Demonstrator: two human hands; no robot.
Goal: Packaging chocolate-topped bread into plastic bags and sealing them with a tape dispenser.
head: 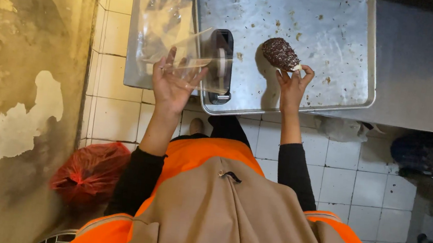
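Right hand (292, 85): fingertips pinched around the pale stick end of a chocolate-coated ice bar (281, 54), dark, oval, rough with speckled bits. Bar is held just above the metal tray (362, 56), which is thin-rimmed, dull silver and scattered with brown crumbs.

Left hand (172, 82): palm up, fingers loosely curled around a clear plastic sleeve (188, 54), glossy, crinkled, mouth towards the bar. Beside it, at the tray's left edge, sits a black tape dispenser (221, 63), narrow and upright.

A stack of clear bags (157, 19) lies on the grey tabletop (425, 74) left of the tray. Below, white floor tiles (114, 121) and a red mesh bag (90, 172) by the peeling wall.
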